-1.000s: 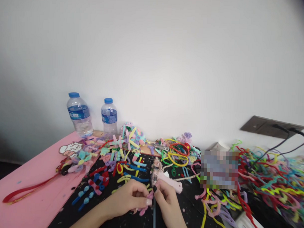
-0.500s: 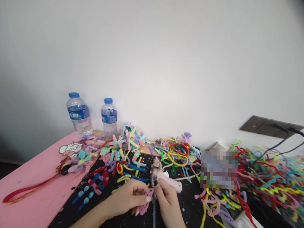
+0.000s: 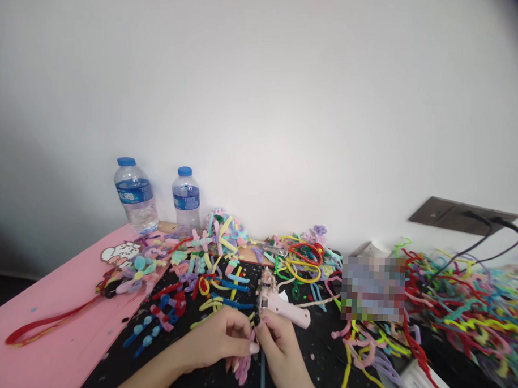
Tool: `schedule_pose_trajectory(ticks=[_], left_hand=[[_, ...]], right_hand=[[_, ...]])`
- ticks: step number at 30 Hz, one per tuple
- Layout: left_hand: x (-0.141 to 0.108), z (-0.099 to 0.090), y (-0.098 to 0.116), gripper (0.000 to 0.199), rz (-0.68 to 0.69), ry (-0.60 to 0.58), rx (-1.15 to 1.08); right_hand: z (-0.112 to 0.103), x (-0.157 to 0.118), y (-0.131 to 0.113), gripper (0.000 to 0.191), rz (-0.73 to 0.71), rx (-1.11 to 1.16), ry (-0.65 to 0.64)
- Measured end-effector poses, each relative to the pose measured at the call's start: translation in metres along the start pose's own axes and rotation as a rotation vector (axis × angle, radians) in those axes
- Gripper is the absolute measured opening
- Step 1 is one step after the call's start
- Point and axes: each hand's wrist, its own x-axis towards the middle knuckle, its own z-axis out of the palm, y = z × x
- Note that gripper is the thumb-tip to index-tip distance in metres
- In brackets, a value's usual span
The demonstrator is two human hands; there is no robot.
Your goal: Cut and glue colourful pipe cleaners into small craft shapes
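At the bottom centre, my left hand (image 3: 217, 339) is closed on a pink-purple fuzzy piece (image 3: 243, 370), part of which hangs below the fingertips. Touching it from the other side, my right hand (image 3: 282, 347) has its thumb and index finger pinched at the top of the same piece; something small and dark shows at those fingertips, too small to name. A pale pink glue gun (image 3: 286, 309) lies just beyond my right hand. Below the hands, a bluish translucent stick (image 3: 263, 375) runs along the black mat (image 3: 210, 382).
Two water bottles (image 3: 135, 204) (image 3: 186, 200) stand by the wall. Fuzzy stem pieces (image 3: 226, 235) cover the back of the mat. A red strap (image 3: 46, 325) lies on the pink sheet (image 3: 64, 300). Tangled stems (image 3: 471, 314) and a white box (image 3: 426, 384) are at right.
The pink-purple piece has turned and now hangs lower beneath my left fingers. My right fingertips have shifted slightly left and down, closer to my left hand.
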Motion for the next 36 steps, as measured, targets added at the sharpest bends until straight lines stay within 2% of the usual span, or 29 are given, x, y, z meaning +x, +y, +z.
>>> schedule_pose_trajectory(ticks=[6, 14, 17, 20, 27, 30, 36], left_hand=[[0.0003, -0.0011, 0.0053, 0.038, 0.107, 0.03, 0.047], [-0.0002, -0.0029, 0.0074, 0.032, 0.305, 0.18, -0.015], [0.0014, -0.0028, 0.0068, 0.03, 0.297, 0.158, -0.031], [0.0029, -0.0029, 0.0071, 0.024, 0.264, 0.145, -0.005], [0.0029, -0.0046, 0.0051, 0.021, 0.267, 0.208, -0.032], [0.0034, -0.0069, 0.003, 0.018, 0.272, 0.25, -0.041], [0.0033, -0.0064, 0.0073, 0.026, 0.233, 0.368, -0.134]], right_hand=[[-0.0045, 0.0044, -0.0009, 0.029, 0.118, -0.033, -0.077], [-0.0035, 0.0026, -0.0014, 0.034, 0.195, 0.077, -0.084], [-0.0035, 0.0018, 0.0006, 0.035, 0.205, 0.109, -0.051], [-0.0041, 0.0028, 0.0042, 0.036, 0.22, 0.104, -0.071], [-0.0035, 0.0044, 0.006, 0.036, 0.217, 0.057, -0.185], [-0.0037, 0.0043, 0.0046, 0.036, 0.21, 0.055, -0.189], [-0.0032, 0.003, 0.0078, 0.037, 0.252, 0.176, -0.184]])
